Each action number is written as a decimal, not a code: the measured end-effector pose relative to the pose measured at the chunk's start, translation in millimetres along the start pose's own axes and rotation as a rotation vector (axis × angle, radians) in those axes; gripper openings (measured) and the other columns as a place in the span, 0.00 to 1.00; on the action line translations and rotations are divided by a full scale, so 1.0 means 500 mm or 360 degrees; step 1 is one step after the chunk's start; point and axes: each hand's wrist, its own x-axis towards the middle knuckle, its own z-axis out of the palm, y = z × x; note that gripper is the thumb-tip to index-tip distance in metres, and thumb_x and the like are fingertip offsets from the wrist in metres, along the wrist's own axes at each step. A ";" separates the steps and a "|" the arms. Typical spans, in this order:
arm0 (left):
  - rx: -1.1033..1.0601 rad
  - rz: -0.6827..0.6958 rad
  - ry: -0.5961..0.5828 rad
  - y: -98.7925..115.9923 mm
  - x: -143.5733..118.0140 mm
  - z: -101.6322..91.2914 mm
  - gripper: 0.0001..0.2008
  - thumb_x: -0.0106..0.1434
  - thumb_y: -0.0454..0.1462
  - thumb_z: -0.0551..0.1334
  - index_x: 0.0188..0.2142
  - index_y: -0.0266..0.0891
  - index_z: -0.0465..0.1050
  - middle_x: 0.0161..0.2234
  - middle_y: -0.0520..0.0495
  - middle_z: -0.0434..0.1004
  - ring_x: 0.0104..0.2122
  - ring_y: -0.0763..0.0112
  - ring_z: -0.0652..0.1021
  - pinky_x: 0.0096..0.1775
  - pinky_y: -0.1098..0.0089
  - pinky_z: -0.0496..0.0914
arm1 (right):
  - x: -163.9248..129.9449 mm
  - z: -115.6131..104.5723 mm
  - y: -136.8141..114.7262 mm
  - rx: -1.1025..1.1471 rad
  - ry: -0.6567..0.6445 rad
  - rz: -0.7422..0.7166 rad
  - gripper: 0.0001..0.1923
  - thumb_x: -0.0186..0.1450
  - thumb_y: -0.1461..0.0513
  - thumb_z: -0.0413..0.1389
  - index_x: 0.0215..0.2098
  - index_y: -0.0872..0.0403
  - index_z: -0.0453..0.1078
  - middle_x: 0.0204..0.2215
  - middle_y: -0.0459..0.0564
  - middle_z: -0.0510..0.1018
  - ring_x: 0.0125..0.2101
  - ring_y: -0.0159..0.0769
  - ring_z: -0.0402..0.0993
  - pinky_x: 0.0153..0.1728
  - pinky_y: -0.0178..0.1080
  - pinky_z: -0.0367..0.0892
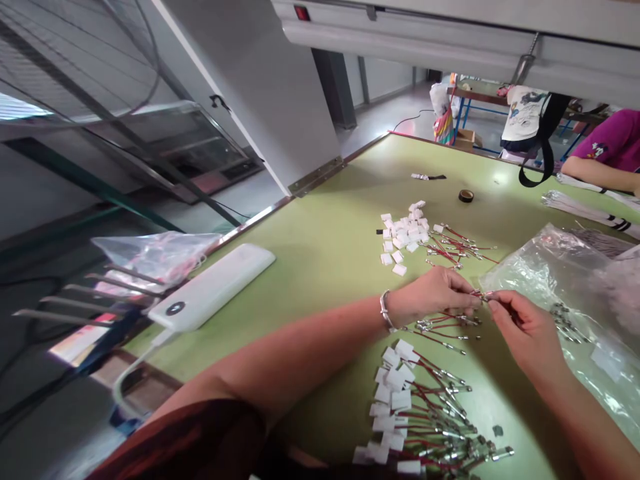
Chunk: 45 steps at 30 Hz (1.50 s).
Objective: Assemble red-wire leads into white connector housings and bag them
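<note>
Wire (481,295) w/ metal terminal sits pinched between both hands over the worktop (325,253): left hand (440,293) fingers clamped on one end, right hand (520,327) fingers clamped on the other. Just below the fingers, loose red wires (440,330). Nearer the body, finished pile (415,413) w/ white plugs on, a good batch done. Beyond the fingers, plugs (405,233) & more wires left. Bag (560,293) to the right.

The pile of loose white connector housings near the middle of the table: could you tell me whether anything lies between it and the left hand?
Nothing visible does. Bare green table separates the left hand from the white housings; loose red wires lie just right of that path.
</note>
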 end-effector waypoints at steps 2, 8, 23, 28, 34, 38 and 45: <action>0.0020 0.0020 -0.0007 0.000 -0.001 -0.001 0.15 0.57 0.47 0.65 0.30 0.36 0.77 0.25 0.49 0.76 0.21 0.80 0.64 0.24 0.72 0.60 | -0.001 0.001 0.002 0.0012 0.0018 -0.0020 0.12 0.64 0.55 0.53 0.34 0.52 0.73 0.25 0.46 0.76 0.25 0.32 0.70 0.27 0.34 0.66; 0.0522 0.0140 0.0061 0.000 0.001 -0.011 0.16 0.60 0.47 0.62 0.26 0.36 0.76 0.22 0.51 0.73 0.20 0.80 0.64 0.24 0.73 0.59 | 0.010 -0.010 0.003 -0.0141 -0.0080 -0.0249 0.11 0.63 0.57 0.53 0.28 0.52 0.72 0.22 0.45 0.75 0.22 0.31 0.68 0.25 0.33 0.64; 0.0892 0.0532 0.0329 0.020 0.002 -0.025 0.13 0.64 0.42 0.57 0.28 0.39 0.76 0.28 0.49 0.77 0.29 0.75 0.73 0.34 0.71 0.68 | 0.004 0.007 0.027 -0.0245 -0.0055 -0.0233 0.10 0.66 0.60 0.50 0.32 0.52 0.73 0.27 0.46 0.78 0.27 0.32 0.72 0.31 0.35 0.67; 0.0526 0.0204 0.0688 0.043 0.002 -0.055 0.15 0.65 0.45 0.56 0.36 0.38 0.76 0.30 0.48 0.77 0.20 0.79 0.66 0.23 0.73 0.62 | 0.010 0.000 0.039 -0.0611 -0.0282 -0.0277 0.12 0.67 0.60 0.49 0.36 0.50 0.76 0.30 0.48 0.78 0.31 0.35 0.73 0.32 0.38 0.67; 0.0464 0.0135 0.0479 0.029 0.009 -0.056 0.17 0.68 0.46 0.51 0.38 0.37 0.73 0.33 0.44 0.79 0.22 0.78 0.69 0.22 0.74 0.61 | 0.035 -0.084 0.048 -0.0779 -0.0074 -0.0056 0.17 0.64 0.50 0.51 0.28 0.50 0.75 0.20 0.47 0.77 0.18 0.32 0.67 0.21 0.36 0.61; 0.0362 0.0057 0.0451 0.025 0.008 -0.045 0.16 0.66 0.45 0.54 0.33 0.36 0.73 0.27 0.47 0.76 0.22 0.78 0.69 0.23 0.75 0.62 | 0.067 -0.194 0.139 -0.1130 0.0066 0.0266 0.18 0.60 0.49 0.55 0.19 0.51 0.72 0.16 0.49 0.74 0.13 0.34 0.64 0.15 0.37 0.55; 0.0430 0.0024 0.0408 0.024 0.008 -0.041 0.15 0.64 0.44 0.59 0.30 0.35 0.76 0.30 0.46 0.78 0.25 0.77 0.71 0.27 0.73 0.66 | 0.092 -0.225 0.236 -0.1472 -0.0444 0.0615 0.22 0.58 0.58 0.58 0.08 0.51 0.65 0.14 0.55 0.72 0.14 0.36 0.64 0.19 0.41 0.57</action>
